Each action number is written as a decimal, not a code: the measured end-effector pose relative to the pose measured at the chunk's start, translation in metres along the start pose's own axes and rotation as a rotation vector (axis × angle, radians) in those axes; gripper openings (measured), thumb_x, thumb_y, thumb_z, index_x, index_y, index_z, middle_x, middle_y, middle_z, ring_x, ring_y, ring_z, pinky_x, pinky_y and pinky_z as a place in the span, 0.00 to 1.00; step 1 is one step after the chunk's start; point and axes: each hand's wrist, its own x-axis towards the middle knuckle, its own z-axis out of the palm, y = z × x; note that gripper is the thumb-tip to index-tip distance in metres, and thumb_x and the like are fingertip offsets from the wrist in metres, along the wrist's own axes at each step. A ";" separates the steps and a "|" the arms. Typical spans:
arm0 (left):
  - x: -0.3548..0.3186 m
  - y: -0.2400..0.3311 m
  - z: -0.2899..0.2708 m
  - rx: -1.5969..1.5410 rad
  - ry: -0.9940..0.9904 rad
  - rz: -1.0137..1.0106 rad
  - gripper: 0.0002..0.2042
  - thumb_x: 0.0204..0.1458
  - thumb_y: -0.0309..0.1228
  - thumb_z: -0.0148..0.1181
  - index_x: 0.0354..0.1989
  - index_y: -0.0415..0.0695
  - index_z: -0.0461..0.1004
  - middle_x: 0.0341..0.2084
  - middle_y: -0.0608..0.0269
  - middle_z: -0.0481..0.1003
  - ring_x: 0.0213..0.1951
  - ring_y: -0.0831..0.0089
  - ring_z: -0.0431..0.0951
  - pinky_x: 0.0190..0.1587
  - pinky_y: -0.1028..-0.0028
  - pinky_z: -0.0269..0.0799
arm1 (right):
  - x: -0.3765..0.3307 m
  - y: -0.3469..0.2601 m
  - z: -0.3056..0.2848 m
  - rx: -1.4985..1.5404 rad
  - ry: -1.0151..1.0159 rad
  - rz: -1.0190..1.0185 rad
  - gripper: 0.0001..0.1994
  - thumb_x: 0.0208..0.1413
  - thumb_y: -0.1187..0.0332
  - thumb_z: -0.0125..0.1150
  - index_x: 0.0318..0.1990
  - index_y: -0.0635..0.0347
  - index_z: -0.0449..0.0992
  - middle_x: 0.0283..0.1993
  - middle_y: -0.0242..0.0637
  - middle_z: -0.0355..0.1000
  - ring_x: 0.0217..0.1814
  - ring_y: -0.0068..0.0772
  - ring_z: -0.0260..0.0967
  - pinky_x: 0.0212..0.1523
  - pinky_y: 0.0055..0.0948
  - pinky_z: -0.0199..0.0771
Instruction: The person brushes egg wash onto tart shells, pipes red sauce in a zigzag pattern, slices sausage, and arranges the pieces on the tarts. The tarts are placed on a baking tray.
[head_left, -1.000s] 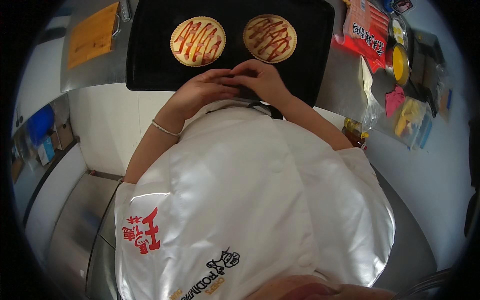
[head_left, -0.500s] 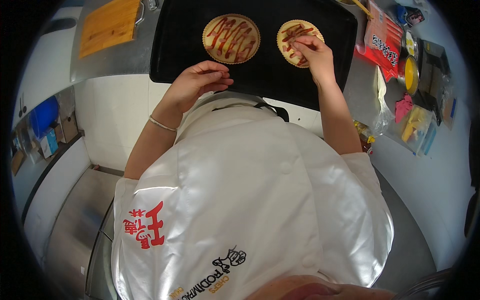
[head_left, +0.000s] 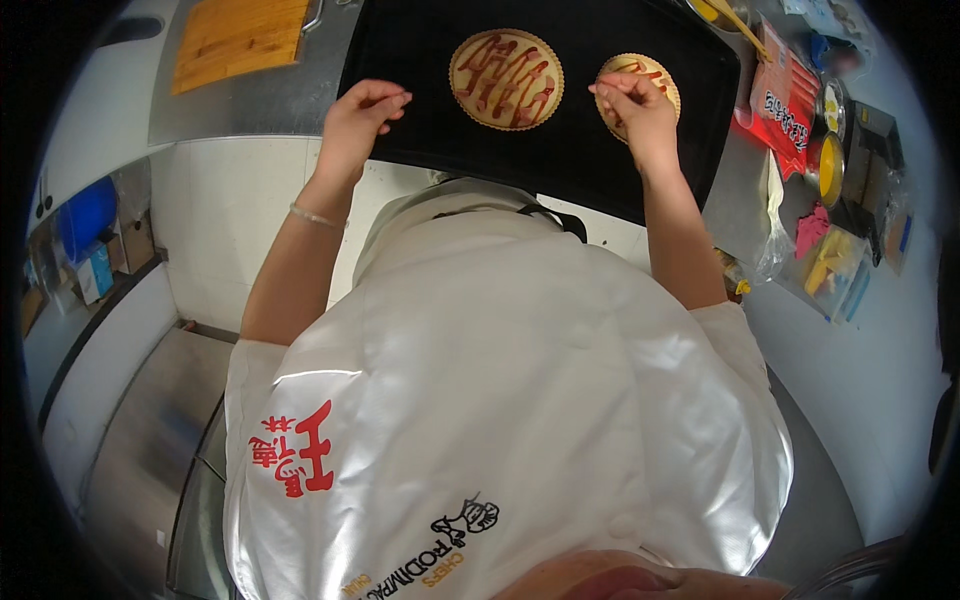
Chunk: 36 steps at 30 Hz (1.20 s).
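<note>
A black baking tray (head_left: 420, 60) lies on the counter ahead of me. On it sit two round scalloped pastry bases streaked with red sauce. My left hand (head_left: 358, 120) hovers over the bare left part of the tray, left of the larger-looking base (head_left: 505, 78), fingertips pinched together with nothing visible in them. My right hand (head_left: 635, 108) is over the right base (head_left: 650, 68) and hides most of it; its fingertips are also pinched. My white chef coat fills the lower half of the view.
A wooden cutting board (head_left: 238, 38) lies on the steel counter (head_left: 260, 100) left of the tray. To the right are a red packet (head_left: 785, 100), a bowl of yellow filling (head_left: 830, 165) and plastic bags with yellow and pink pieces (head_left: 825, 255).
My hands were together at the tray's near edge. The right hand has moved up onto the right base, and the left hand has moved out to the left over the tray.
</note>
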 end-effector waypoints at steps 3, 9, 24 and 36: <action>0.030 0.017 0.019 0.170 -0.032 0.146 0.07 0.56 0.30 0.60 0.41 0.45 0.78 0.36 0.68 0.79 0.35 0.80 0.75 0.38 0.80 0.68 | -0.021 0.007 0.005 0.044 -0.053 0.023 0.06 0.56 0.77 0.61 0.40 0.65 0.76 0.37 0.34 0.79 0.35 0.18 0.69 0.37 0.16 0.69; 0.094 0.016 0.062 0.546 -0.039 0.402 0.10 0.56 0.34 0.59 0.43 0.45 0.79 0.37 0.60 0.80 0.40 0.69 0.79 0.45 0.74 0.73 | -0.061 0.008 0.010 0.116 -0.042 0.044 0.05 0.56 0.78 0.61 0.39 0.64 0.76 0.37 0.33 0.79 0.35 0.18 0.70 0.38 0.17 0.70; 0.112 0.012 0.072 0.925 0.105 0.529 0.11 0.51 0.40 0.61 0.40 0.50 0.79 0.36 0.61 0.73 0.39 0.62 0.77 0.41 0.66 0.73 | -0.088 0.036 -0.015 0.226 -0.008 0.065 0.05 0.56 0.78 0.60 0.40 0.64 0.76 0.38 0.34 0.78 0.36 0.18 0.70 0.38 0.17 0.69; 0.069 0.023 0.069 1.014 0.181 0.862 0.13 0.51 0.25 0.58 0.45 0.53 0.79 0.45 0.60 0.73 0.47 0.61 0.72 0.48 0.69 0.70 | -0.083 0.029 -0.011 0.242 -0.052 0.112 0.07 0.56 0.80 0.59 0.42 0.65 0.75 0.38 0.35 0.76 0.43 0.24 0.75 0.40 0.19 0.71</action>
